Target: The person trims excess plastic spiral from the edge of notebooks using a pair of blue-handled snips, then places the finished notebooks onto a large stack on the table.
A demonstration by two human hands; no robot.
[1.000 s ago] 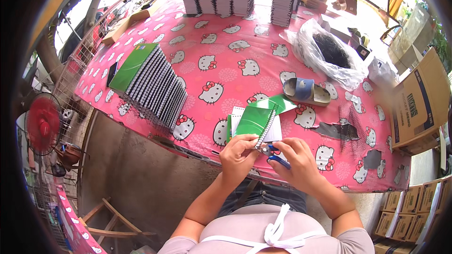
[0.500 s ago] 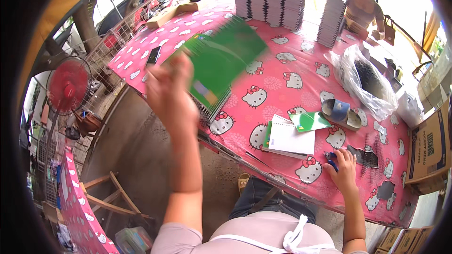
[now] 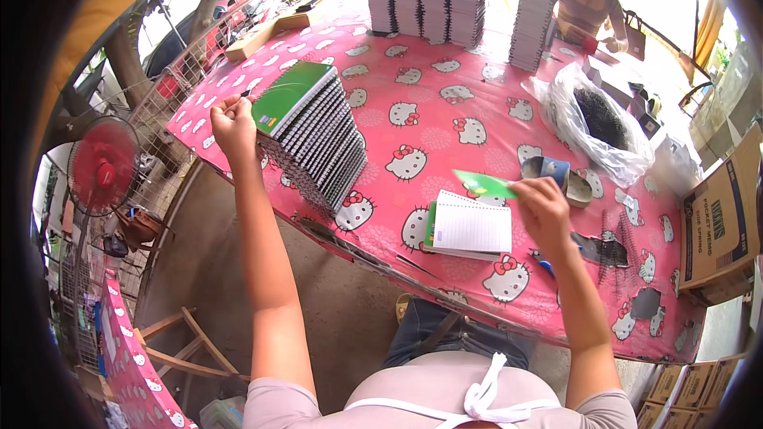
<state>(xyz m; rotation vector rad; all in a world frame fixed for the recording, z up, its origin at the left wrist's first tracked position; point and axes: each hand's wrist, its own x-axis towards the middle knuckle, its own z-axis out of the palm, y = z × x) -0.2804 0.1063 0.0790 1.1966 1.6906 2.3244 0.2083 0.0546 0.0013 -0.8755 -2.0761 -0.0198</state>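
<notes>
A tall stack of spiral notebooks (image 3: 318,143) with a green cover on top stands at the left. My left hand (image 3: 236,121) is closed in a pinch beside the top notebook's left corner; whatever its fingers hold is too small to make out. Over the table's middle, my right hand (image 3: 544,205) grips a green cover sheet (image 3: 486,183) by its right end. Just below that sheet lies a small pile of white ruled pages (image 3: 473,222), with green showing along its left side. Blue-handled pliers (image 3: 545,265) rest on the table below my right hand, partly hidden by the wrist.
Tall notebook stacks (image 3: 421,4) line the far edge of the pink table (image 3: 381,226). A blue roll (image 3: 548,168) and a plastic bag of black coils (image 3: 596,123) sit at right. Beyond are a cardboard box (image 3: 719,218) and another person (image 3: 588,8). A red fan (image 3: 103,167) stands left.
The green notebook that was blurred above the stack now lies on top of it, and my left hand has moved left. My right hand has left the pliers and lifted the green cover sheet.
</notes>
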